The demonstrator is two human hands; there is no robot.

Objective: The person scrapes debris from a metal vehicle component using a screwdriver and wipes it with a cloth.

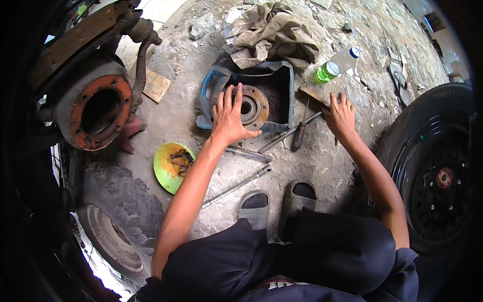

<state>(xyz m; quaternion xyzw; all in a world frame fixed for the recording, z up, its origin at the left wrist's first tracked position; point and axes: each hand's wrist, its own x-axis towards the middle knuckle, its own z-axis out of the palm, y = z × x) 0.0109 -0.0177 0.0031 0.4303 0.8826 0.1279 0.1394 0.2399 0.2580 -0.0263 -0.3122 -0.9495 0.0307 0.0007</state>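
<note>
My left hand (229,115) lies with its fingers spread over the near-left rim of a round metal wheel hub (260,107) with bolt holes and a central bore. The hub sits in a cut-open blue plastic jerrycan (288,95) with dark contents. To the right, my right hand (340,115) is closed around the end of a narrow brown brush-like piece (313,95), its far end pointing toward the jerrycan. Between the hands lie a screwdriver (299,136) with a dark-and-red handle and a metal rod (282,138). My right palm is hidden.
A green bowl (163,173) with small dark parts stands left of my feet, near a socket wrench (236,186). An axle housing (103,113) juts in at left above a knobbly tyre (118,201). Another wheel (427,166) stands right. Cloth (276,32) and a bottle (339,64) lie beyond.
</note>
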